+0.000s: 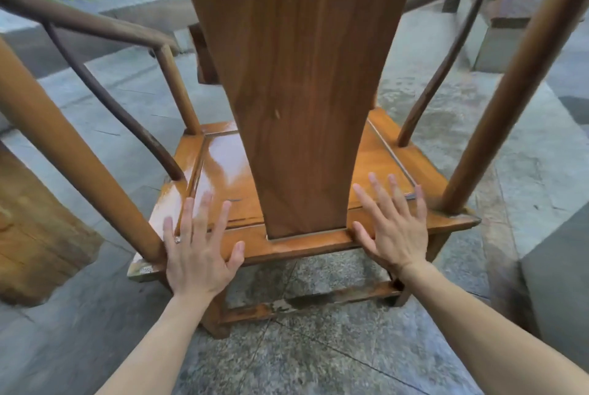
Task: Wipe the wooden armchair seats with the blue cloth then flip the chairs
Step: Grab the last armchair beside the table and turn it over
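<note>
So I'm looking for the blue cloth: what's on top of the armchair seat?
No cloth shows on the seat: only a wet sheen. The left hand and right hand, both spread open, are over its back rail. The backsplat hides the seat's middle.

Armchair (pixel 296 82) top rail beyond the upper edge; seat (pixel 223 168) middle behind the backsplat; fingertips (pixel 207 200) motion-blurred.

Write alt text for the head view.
Two bare open hands, left hand and right hand, reach over the back edge of a glossy wooden armchair seat, either side of its tall backrest. No cloth is visible; wet stone floor lies around.
</note>
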A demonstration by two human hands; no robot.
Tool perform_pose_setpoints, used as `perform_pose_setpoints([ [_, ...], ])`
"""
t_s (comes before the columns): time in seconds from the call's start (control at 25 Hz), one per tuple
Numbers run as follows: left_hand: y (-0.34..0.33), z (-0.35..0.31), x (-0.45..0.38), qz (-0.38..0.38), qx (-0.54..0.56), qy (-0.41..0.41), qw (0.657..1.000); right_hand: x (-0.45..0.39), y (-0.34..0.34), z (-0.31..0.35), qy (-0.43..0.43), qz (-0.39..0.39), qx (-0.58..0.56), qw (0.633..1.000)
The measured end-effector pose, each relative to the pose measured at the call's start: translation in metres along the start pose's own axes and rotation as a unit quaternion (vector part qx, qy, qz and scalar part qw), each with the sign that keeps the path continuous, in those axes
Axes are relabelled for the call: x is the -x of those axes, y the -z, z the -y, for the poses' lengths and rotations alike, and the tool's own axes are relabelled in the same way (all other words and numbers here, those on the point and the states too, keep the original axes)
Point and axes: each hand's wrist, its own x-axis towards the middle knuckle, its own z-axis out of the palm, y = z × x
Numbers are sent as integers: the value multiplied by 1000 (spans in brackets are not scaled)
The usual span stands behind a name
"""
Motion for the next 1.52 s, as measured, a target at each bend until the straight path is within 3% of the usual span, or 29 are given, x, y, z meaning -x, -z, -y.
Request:
perform_pose_setpoints([
  [0.16, -15, 4, 2, -95, 9, -11, 995, 2, -15, -1, -6, -45, 24, 999],
  [0.32, -22, 4, 1, -121, 6, -17, 992, 0, -13, -1, -26, -52, 19, 998],
  [0.6, -23, 7, 6, -126, 28, 1, 992, 0, -6, 7, -31, -15, 20, 999],
  [0.8, -26, 7, 5, -132, 4, -6, 991, 0, -10, 6, -56, -61, -9, 997],
  [1.12, -34, 2, 3, -166, -19, 24, 986, -5, -30, -5, -15, -142, 15, 990],
  [1.52, -49, -33, -42, -96, 2, 99, 990, -84, -83, -42, 31, -126, -16, 991],
])
